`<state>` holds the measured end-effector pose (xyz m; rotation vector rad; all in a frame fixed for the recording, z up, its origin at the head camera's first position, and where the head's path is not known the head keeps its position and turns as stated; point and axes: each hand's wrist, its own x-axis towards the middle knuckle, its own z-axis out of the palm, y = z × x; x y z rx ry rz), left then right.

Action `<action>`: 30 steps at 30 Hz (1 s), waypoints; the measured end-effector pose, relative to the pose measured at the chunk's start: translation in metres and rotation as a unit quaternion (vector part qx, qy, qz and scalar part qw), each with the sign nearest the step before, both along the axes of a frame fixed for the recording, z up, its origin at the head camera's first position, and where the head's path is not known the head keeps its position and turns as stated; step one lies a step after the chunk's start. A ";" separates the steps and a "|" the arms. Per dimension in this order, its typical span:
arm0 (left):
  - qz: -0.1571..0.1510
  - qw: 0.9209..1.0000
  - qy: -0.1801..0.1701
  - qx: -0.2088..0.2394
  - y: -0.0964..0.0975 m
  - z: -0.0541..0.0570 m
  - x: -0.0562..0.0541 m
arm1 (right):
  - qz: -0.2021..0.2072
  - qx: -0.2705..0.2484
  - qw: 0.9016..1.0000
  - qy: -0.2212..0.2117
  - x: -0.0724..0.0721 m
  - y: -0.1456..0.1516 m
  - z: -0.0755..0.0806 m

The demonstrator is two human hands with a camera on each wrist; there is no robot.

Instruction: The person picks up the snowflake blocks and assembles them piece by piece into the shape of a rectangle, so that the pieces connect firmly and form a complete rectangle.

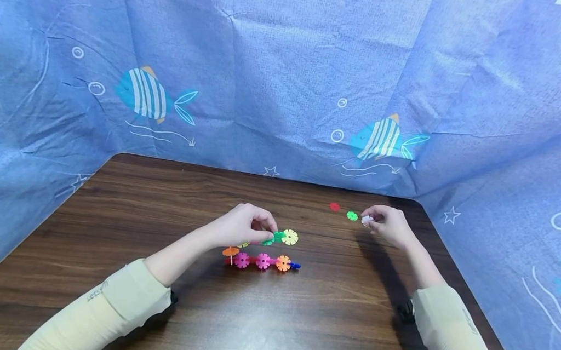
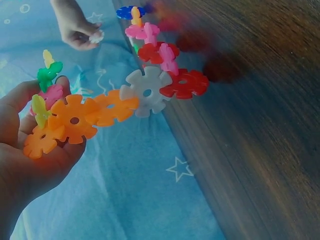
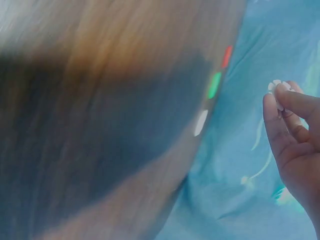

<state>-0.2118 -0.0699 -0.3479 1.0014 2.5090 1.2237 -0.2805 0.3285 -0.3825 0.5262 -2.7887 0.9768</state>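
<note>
My left hand [image 1: 249,226] holds a chain of flower-shaped interlocking plastic discs by its pink and green part. A yellow disc [image 1: 290,237] ends the held side. In the left wrist view, orange discs [image 2: 75,120] bend round to a pale grey disc [image 2: 146,92] and a red disc [image 2: 184,84]. From there, pink, red and orange discs run to a blue disc [image 2: 131,12] at the far end. My right hand [image 1: 389,225] pinches a white disc [image 3: 280,89] between thumb and fingers, above the table's right side.
A red disc [image 1: 334,207] and a green disc [image 1: 352,216] lie at the table's back right. Another white disc [image 3: 201,123] lies beside them in the right wrist view. Blue fish-print cloth [image 1: 277,87] hangs behind the brown wooden table [image 1: 269,317].
</note>
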 end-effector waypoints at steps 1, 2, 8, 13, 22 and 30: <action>-0.002 1.000 -0.001 0.001 0.000 0.000 0.000 | 0.003 0.001 1.000 0.007 0.001 -0.003 0.003; -0.005 1.000 0.000 0.001 0.000 0.000 0.000 | 0.009 0.004 1.000 0.015 0.003 -0.006 0.005; -0.021 1.000 0.002 0.000 0.000 -0.001 -0.001 | 0.042 0.006 0.995 0.088 0.013 -0.026 0.017; -0.023 1.000 0.006 -0.007 0.000 -0.001 -0.001 | 0.059 -0.009 0.988 0.142 0.021 -0.043 0.023; -0.023 1.000 0.013 -0.009 0.000 -0.002 -0.002 | 0.061 -0.076 0.981 0.170 0.045 -0.076 0.033; -0.026 1.000 0.010 -0.011 0.002 0.000 -0.001 | 0.039 -0.134 0.985 0.098 0.082 -0.110 0.053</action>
